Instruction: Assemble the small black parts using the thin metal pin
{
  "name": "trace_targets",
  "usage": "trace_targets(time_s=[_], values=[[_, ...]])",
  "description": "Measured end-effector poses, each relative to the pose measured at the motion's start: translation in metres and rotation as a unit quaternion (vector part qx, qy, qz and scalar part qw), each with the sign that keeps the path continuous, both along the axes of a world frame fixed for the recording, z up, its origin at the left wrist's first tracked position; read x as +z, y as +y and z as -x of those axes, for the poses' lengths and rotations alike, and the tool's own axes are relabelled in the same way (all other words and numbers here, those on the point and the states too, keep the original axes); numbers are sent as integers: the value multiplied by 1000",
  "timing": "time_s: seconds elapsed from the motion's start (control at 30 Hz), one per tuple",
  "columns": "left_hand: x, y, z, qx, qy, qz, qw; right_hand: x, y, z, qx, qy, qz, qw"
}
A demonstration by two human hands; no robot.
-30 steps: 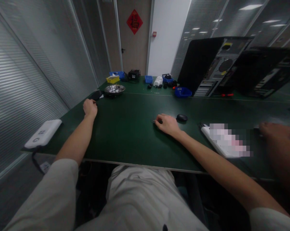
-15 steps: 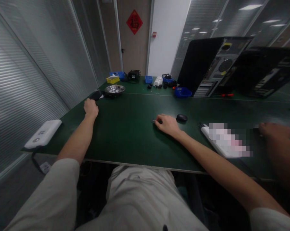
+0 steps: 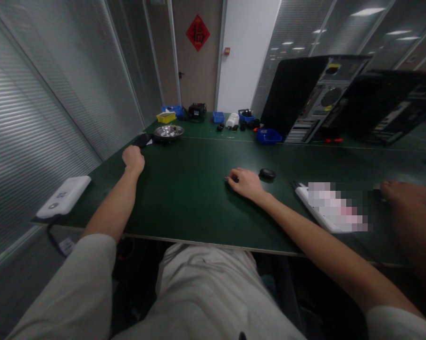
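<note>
My left hand [image 3: 134, 158] is curled closed on the left of the green table [image 3: 184, 198], just in front of a flat black object [image 3: 142, 140]. Its fingertips face away from me, so whatever they hold, if anything, is hidden. Near the middle, my right hand [image 3: 246, 182] rests on the tabletop, thumb and fingers closed in a pinch. A thin, pale tip [image 3: 226, 178] pokes out to the left of those fingers; its kind is too small to tell. Right behind that hand lies a black computer mouse [image 3: 267, 174]. A shiny metal dish [image 3: 168, 132] with small parts stands beyond my left hand.
A white box-like device [image 3: 64, 196] sits at the left edge, its cable hanging down. On the right lie a white, partly blurred-out item [image 3: 315, 208] and another person's hand [image 3: 404, 193]. Black computer cases [image 3: 297, 99], a blue bin [image 3: 268, 136] and a yellow tray [image 3: 166, 117] stand behind.
My left hand has shifted very slightly to the right and turned, its fingertips now less visible. My right hand stays in place.
</note>
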State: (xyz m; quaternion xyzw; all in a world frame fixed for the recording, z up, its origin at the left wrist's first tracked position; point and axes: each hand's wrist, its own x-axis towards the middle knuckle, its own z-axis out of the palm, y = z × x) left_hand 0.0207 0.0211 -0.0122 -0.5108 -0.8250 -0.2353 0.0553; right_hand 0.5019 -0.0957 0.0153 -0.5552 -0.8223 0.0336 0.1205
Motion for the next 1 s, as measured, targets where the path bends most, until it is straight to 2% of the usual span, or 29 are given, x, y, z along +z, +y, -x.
trace_targets(time_s=[0.1, 0.23, 0.4, 0.57, 0.67, 0.77, 0.9, 1.0], values=[[2, 1, 0, 28, 44, 28, 998, -1, 0, 0, -2, -4, -3, 1000], [2, 3, 3, 28, 54, 26, 998, -2, 0, 0, -3, -5, -6, 1000], [0, 4, 3, 23, 125, 14, 992, -1, 0, -1, 2, -2, -14, 1000], [3, 4, -3, 21, 135, 44, 990, 0, 0, -1, 3, -1, 0, 1000], [4, 1, -5, 21, 134, 37, 990, 0, 1, -1, 4, 1, -2, 1000], [1, -4, -2, 29, 94, 2, 995, 0, 1, -1, 4, 1, -1, 1000], [-5, -8, 6, 25, -29, -39, 998, 1, 0, -1, 3, 1, 2, 1000], [-3, -6, 3, 7, -90, -74, 993, 1, 0, -1, 7, 4, 6, 1000]])
